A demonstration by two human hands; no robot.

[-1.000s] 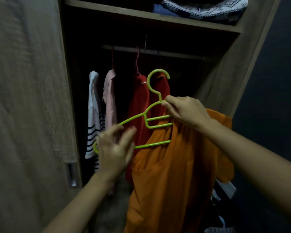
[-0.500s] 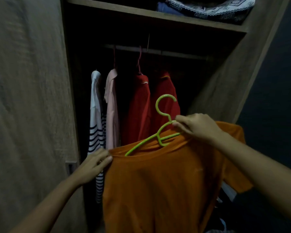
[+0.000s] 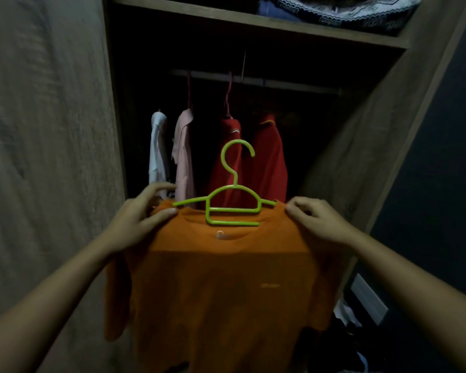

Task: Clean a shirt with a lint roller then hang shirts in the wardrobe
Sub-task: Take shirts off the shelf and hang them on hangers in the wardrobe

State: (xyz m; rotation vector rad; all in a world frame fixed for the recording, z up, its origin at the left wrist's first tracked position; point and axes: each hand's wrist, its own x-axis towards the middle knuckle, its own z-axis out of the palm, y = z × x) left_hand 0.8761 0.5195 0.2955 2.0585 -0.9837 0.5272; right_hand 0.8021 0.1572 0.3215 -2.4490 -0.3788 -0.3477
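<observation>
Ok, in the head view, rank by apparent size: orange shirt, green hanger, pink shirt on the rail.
1. orange shirt, by far the largest, though it is nearest the camera.
2. and 3. green hanger and pink shirt: similar extent. The pink shirt hangs farther back, edge-on and partly hidden, so I won't rank them.

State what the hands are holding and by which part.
Both hold the orange T-shirt on its green hanger: left hand pinches the left shoulder, right hand the right shoulder.

Dim room: wooden door [image 3: 46, 157] left, dark wall [image 3: 441, 157] right.
</observation>
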